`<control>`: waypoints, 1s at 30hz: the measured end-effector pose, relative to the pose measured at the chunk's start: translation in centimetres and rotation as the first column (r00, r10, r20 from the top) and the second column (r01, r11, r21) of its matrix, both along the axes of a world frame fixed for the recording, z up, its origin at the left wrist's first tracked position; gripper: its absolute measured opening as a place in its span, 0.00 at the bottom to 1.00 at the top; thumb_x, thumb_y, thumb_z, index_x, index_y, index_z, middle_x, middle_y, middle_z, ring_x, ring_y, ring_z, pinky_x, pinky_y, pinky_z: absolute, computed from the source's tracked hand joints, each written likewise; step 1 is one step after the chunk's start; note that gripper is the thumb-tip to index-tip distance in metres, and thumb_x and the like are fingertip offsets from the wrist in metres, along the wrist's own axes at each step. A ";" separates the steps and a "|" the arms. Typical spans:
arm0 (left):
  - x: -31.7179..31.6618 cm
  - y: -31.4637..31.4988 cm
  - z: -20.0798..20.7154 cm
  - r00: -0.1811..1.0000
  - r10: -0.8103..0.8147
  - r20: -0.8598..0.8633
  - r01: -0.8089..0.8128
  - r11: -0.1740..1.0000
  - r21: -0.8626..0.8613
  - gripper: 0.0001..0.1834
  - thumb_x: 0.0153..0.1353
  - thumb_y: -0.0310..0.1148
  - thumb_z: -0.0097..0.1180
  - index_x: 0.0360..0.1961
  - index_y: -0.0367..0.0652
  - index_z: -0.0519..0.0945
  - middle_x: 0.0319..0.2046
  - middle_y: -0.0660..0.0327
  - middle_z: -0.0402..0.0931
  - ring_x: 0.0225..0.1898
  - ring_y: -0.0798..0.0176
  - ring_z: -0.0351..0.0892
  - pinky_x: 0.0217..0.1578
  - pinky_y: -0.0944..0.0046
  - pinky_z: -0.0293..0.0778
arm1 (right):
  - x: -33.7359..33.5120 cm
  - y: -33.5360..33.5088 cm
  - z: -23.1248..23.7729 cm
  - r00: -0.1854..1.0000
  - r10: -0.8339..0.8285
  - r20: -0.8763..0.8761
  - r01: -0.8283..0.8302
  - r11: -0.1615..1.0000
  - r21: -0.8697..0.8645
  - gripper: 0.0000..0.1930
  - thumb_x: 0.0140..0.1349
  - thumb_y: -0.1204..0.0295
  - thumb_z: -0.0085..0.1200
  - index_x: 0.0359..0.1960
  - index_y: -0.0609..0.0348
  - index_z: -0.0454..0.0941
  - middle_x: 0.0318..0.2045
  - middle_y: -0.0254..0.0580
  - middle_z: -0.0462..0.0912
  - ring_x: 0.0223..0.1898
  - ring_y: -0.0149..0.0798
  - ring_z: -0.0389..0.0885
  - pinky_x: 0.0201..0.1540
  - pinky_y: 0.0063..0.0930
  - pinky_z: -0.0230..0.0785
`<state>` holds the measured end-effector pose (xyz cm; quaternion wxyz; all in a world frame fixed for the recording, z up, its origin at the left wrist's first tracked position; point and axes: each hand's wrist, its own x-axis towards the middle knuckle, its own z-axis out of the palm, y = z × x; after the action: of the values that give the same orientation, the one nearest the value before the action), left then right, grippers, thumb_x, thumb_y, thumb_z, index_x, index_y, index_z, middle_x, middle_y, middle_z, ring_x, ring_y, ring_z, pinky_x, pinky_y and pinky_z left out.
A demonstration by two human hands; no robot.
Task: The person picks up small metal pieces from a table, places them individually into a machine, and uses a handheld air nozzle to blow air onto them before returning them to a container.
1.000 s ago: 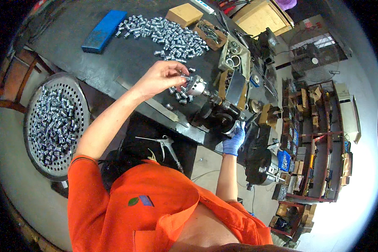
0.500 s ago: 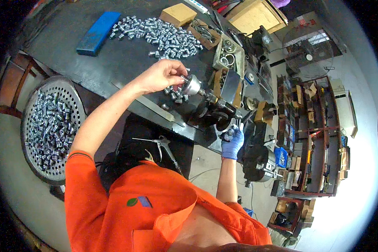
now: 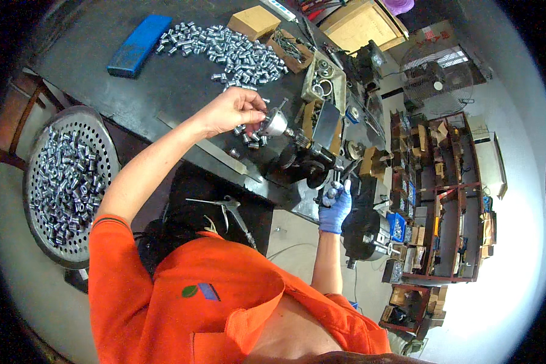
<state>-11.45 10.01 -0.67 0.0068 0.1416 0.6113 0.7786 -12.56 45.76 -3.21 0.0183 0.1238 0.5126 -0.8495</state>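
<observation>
My left hand (image 3: 239, 112), bare, reaches to the front of a silvery chuck (image 3: 274, 124) on a small dark bench machine (image 3: 312, 155). Thumb and fingertips are pinched together at the chuck's face; whatever they grip is hidden. A short rod (image 3: 283, 104) sticks up from the chuck. At the machine's other end is my right hand (image 3: 335, 215) in a blue glove, its fingers curled around several small metal sleeves (image 3: 330, 195). Below the chuck, a few loose sleeves (image 3: 253, 141) lie on the dark bench (image 3: 182, 79).
A large pile of metal sleeves (image 3: 224, 51) covers the far bench beside a blue block (image 3: 139, 45) and a wooden block (image 3: 253, 22). More fill a perforated round pan (image 3: 106, 142) at left. An air gun (image 3: 233, 212) lies near my lap. Shelves (image 3: 449, 206) and a fan (image 3: 438, 85) stand right.
A rod now stands up from the chuck where none showed before. My left hand remains at the chuck's face and my right hand still holds the sleeves. The whole view has shifted slightly.
</observation>
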 end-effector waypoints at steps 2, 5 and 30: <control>0.0 0.0 0.0 1.000 -0.004 -0.011 0.004 1.000 -0.021 0.06 0.58 0.26 0.51 0.35 0.35 0.72 0.21 0.62 0.75 0.21 0.70 0.75 0.25 0.69 0.73 | 0.4 -0.2 1.0 1.000 0.011 -0.002 -0.011 1.000 0.016 0.21 0.62 0.54 0.44 0.23 0.59 0.73 0.11 0.31 0.67 0.09 0.22 0.59 0.08 0.15 0.47; 0.0 0.0 0.2 1.000 -0.026 -0.009 0.026 0.999 -0.041 0.06 0.58 0.27 0.51 0.35 0.35 0.72 0.21 0.62 0.75 0.21 0.70 0.75 0.24 0.70 0.73 | 0.6 -0.5 2.6 1.000 0.019 -0.015 -0.018 0.998 0.066 0.21 0.61 0.53 0.45 0.24 0.60 0.74 0.10 0.30 0.65 0.08 0.22 0.56 0.08 0.16 0.47; 0.6 1.2 0.0 0.984 0.176 -0.014 -0.176 0.978 -0.112 0.04 0.58 0.26 0.51 0.32 0.35 0.73 0.22 0.64 0.73 0.21 0.74 0.71 0.23 0.73 0.67 | -5.3 -0.6 6.3 0.966 0.122 -0.229 -0.100 0.990 0.103 0.19 0.63 0.53 0.43 0.25 0.55 0.71 0.13 0.27 0.65 0.11 0.21 0.56 0.09 0.14 0.44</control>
<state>-10.88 11.18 -0.64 -0.0555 0.0879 0.6644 0.7401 -17.90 45.13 3.10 -0.0005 -0.0057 0.5554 -0.8315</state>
